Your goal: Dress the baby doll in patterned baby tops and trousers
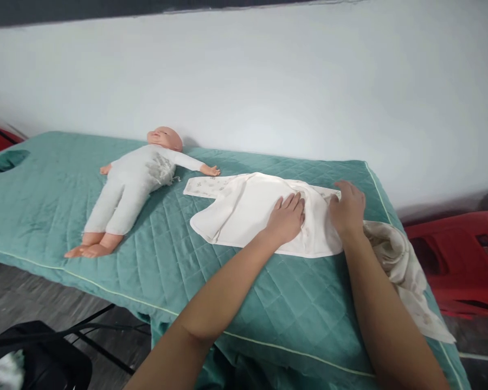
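A small white baby shirt (252, 214) with a faint print on its sleeves lies spread on the green quilted cover. My left hand (287, 218) rests flat on the middle of the shirt, its fingers stretched out. At the shirt's right sleeve is my right hand (348, 208), with thumb and forefinger apart around the sleeve's end; its other fingers are partly hidden. To the left, a baby doll (132, 179) with a white cloth body lies on its back, one arm reaching towards the shirt's left sleeve. The doll's cloth is frayed at its side.
A crumpled cream cloth (394, 260) lies beside my right forearm at the bed's right end. The padded bed (179, 276) has a face hole at far left and stands against a white wall (260, 86). Red plastic stools (463, 260) stand beyond it; a black bag (44, 352) is lower left.
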Tool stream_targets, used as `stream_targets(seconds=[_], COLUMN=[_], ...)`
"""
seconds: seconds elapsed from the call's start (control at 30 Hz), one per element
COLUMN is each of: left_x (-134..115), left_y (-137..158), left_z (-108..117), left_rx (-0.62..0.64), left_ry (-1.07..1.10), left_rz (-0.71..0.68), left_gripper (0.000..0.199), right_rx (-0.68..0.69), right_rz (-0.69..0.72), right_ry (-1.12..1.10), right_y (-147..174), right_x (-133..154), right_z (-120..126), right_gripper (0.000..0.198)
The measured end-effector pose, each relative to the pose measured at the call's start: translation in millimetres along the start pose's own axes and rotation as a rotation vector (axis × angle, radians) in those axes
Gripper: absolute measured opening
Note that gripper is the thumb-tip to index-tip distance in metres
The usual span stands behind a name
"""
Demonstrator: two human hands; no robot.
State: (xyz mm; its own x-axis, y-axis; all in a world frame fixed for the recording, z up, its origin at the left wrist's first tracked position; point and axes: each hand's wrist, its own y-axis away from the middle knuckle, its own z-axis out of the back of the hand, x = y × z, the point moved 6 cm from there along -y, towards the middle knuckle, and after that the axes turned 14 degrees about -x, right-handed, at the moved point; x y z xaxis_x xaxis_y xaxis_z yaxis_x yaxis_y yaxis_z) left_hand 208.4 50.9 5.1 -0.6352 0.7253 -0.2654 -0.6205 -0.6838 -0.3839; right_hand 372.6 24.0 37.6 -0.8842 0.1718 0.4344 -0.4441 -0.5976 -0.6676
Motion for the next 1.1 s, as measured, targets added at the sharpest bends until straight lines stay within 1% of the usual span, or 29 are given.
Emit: stream_targets(seconds=[0.07,0.13,0.17,0.23,0.3,0.37,0.43,0.53,0.63,0.73,0.93,1.1], left_x=[-2.9,-8.2,-12.0,-21.5,-33.3,-44.8,-52.4,-52.4,-48.4,-48.9,-52.3,-54.8], left_y=[9.0,21.9,30.1,49.2,69.6,87.6,99.7,105.2,103.5,101.6,96.2,95.6], left_z=[1.6,6.4,10.2,20.8,32.9,43.7,50.4,51.7,46.4,42.6,43.6,44.2], left_rx=[0.003,-0.009,-0.02,-0.049,-0.067,-0.075,-0.082,-0.118,-0.144,-0.155,-0.202,-0.202], left_ry=[-0.049,-0.08,-0.089,-0.089,-0.064,-0.029,-0.009,-0.019,-0.045,-0.077,-0.129,-0.048], left_rz=[0.005,-0.01,-0.026,-0.061,-0.111,-0.165,-0.193,-0.14,-0.091,-0.121,-0.157,-0.186], left_gripper=[0.054,0.055,0.056,0.057,0.057,0.057,0.052,0.04,0.039,0.036,0.026,0.022], right_rx=[-0.055,-0.056,-0.033,0.065,0.167,0.206,0.17,0.125,0.125,0.152,0.266,0.389], right_rz=[0.136,0.248,0.286,0.348,0.39,0.374,0.294,0.19,0.149,0.168,0.275,0.298], right_ry=[-0.124,-0.25,-0.31,-0.416,-0.484,-0.506,-0.489,-0.459,-0.465,-0.487,-0.506,-0.458], right_y=[2.4,9.7,14.5,25.2,34.1,36.8,33.1,26.2,23.3,25.3,34.5,39.4], right_x=[23.7,49.1,60.8,81.1,93.1,93.3,83.3,66.2,58.2,61.5,77.7,75.7], right_z=[8.9,15.6,17.0,15.3,10.5,6.4,5.0,5.2,6.4,6.9,1.4,-5.8], right_gripper=[0.036,0.033,0.033,0.035,0.039,0.04,0.038,0.033,0.03,0.027,0.028,0.027])
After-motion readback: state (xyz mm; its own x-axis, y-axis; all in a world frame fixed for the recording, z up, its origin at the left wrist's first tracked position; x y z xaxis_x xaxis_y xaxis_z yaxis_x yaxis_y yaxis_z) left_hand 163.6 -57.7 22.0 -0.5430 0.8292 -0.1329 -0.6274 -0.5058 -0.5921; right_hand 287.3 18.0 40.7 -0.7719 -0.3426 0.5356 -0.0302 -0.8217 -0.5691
